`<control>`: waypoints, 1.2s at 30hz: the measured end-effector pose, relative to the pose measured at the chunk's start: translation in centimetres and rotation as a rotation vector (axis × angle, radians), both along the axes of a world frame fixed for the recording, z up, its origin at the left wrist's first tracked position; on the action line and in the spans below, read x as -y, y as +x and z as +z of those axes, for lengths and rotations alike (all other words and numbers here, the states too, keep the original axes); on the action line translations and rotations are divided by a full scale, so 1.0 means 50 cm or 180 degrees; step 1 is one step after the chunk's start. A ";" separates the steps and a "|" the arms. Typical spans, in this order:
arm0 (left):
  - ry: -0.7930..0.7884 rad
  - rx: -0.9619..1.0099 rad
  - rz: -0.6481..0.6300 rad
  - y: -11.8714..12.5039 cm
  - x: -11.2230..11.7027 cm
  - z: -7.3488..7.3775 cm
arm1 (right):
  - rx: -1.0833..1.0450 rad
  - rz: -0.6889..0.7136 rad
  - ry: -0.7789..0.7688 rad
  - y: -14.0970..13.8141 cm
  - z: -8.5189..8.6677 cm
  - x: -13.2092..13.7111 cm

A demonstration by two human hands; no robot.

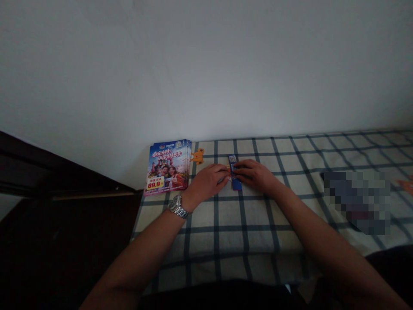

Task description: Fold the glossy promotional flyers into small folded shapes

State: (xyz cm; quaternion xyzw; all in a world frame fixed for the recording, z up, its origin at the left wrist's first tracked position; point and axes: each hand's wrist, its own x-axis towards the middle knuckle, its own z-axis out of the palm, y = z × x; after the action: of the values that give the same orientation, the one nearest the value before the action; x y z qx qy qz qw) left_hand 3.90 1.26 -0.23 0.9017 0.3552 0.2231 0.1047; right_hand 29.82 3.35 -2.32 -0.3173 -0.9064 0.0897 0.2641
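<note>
A narrow blue folded leaflet [237, 184] with a small QR code at its top end lies on the checked cloth between my hands. My left hand [211, 183], with a metal watch on the wrist, has its fingertips pinched together at the leaflet's left edge. From the other side, the bent fingers of my right hand [256, 175] press on the leaflet's face and right edge. Left of my hands sits a stack of printed flyers [166, 165], its top sheet colourful and marked 89.9.
The checked cloth [264, 232] covers the surface up to the pale wall [206, 69]. A dark, pixelated object [358, 204] lies at the right. An orange cartoon figure [197, 156] shows beside the flyers. Beyond the surface's left edge is a dark area.
</note>
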 end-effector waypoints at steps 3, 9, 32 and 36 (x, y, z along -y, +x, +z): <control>-0.0039 0.0050 0.0039 0.000 -0.001 -0.002 | 0.0028 -0.0043 0.0042 -0.002 0.003 0.002; 0.0021 0.0012 -0.0004 0.000 0.000 0.002 | 0.0051 -0.0069 0.0071 -0.005 0.005 0.004; 0.0106 -0.0134 -0.0101 0.015 0.004 -0.015 | -0.0096 -0.0037 0.0046 -0.002 -0.002 0.001; 0.0060 -0.0147 -0.0081 0.020 0.006 -0.015 | -0.0171 -0.0056 0.0010 -0.003 0.005 0.003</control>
State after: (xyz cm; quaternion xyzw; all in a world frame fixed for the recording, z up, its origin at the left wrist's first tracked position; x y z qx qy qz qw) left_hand 4.88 0.95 -0.99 0.9120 0.3439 0.2041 0.0909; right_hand 29.64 3.20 -2.06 -0.3223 -0.8963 0.0945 0.2896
